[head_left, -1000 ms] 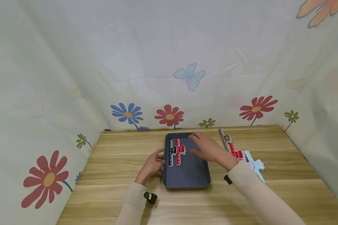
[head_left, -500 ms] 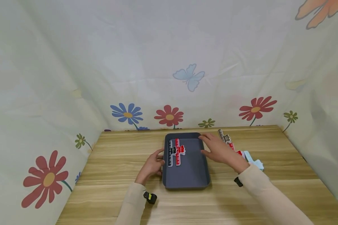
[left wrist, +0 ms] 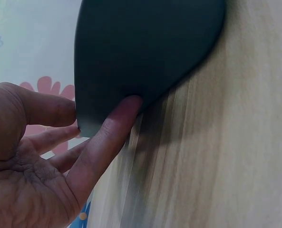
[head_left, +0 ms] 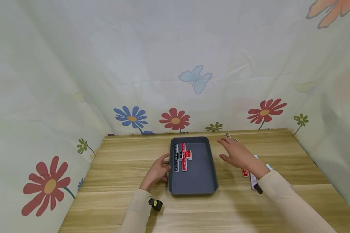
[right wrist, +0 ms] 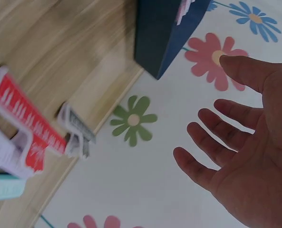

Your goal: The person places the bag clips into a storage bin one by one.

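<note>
A dark grey rectangular tray (head_left: 194,181) lies on the wooden table. Inside it, near its left wall, a black T-shaped long clip (head_left: 176,160) and a red one (head_left: 184,161) lie side by side. My left hand (head_left: 156,170) touches the tray's outer left side; in the left wrist view its fairly straight fingers meet the dark wall (left wrist: 150,42). To the right of the tray my right hand (head_left: 237,155) hovers with spread fingers, holding nothing. Partly hidden beneath it are a second red clip (right wrist: 26,118), a black-and-silver clip (right wrist: 78,126), a lavender clip (head_left: 253,182) and a light-blue clip (right wrist: 7,187).
The wooden tabletop (head_left: 119,181) ends at a white curtain (head_left: 163,48) printed with flowers and butterflies, which surrounds the back and sides. A black wrist camera (head_left: 156,205) is worn on the left forearm, close to the tray's near left corner.
My right hand has moved right, from above the tray to beside it and over the clips on the table. My left hand, the tray and its two clips stay in place.
</note>
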Demonstrator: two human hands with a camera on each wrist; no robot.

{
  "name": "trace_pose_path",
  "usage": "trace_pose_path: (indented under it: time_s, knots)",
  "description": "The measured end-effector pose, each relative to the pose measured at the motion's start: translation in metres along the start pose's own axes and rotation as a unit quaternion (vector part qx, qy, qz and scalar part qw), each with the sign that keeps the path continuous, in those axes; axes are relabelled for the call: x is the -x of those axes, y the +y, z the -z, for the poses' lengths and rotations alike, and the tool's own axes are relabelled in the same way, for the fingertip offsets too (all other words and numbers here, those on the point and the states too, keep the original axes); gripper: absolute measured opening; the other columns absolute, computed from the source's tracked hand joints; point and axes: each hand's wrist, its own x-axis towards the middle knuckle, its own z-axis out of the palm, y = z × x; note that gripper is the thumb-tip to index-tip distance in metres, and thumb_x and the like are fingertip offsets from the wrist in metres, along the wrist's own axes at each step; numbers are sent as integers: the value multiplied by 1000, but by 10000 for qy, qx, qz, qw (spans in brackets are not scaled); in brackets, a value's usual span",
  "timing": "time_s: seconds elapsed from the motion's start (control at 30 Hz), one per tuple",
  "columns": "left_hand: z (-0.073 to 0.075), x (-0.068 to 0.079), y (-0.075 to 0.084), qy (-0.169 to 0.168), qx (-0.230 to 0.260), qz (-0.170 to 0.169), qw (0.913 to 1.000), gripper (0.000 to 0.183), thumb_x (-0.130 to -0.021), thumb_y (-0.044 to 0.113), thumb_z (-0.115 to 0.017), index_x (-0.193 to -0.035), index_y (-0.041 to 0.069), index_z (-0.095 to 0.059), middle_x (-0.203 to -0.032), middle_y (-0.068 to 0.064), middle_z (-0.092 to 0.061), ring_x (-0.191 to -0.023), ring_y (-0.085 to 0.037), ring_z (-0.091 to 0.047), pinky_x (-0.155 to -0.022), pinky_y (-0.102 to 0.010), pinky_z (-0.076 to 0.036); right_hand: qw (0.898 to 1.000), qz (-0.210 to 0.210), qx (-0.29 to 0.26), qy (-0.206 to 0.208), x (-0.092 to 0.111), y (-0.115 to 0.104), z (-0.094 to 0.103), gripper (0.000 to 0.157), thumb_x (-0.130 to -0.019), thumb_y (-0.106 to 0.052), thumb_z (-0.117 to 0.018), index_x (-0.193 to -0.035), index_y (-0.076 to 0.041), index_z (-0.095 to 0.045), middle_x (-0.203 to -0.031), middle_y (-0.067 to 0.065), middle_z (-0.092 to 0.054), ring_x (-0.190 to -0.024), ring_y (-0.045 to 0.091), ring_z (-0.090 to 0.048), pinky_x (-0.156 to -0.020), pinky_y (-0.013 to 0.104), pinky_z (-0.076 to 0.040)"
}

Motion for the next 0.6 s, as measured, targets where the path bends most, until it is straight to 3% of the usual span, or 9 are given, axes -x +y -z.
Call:
trace_pose_path:
  time_s: [0.3,0.6]
  knots:
    - [0,0,0,-5,56,57,10000,63,-93,1,-52,-152,17,-36,-137,-28,-53,-98,-29,-67,-53,-42,-60,9991,-385,51,-142,12,23,1,62,-92,-24,-68,-144,1,-44,-144,26,-47,-128,43,-49,-103,58,-46]
    - [1,0,1,-6,3,112,9999,63,-93,2,-52,-152,17,-36,-138,-27,-52,-94,-26,-67,-52,-42,-59,9986,-438,263,-162,24,38,2,58,-90,-19,-69,-139,5,-48,-137,28,-51,-122,45,-53,-100,59,-47]
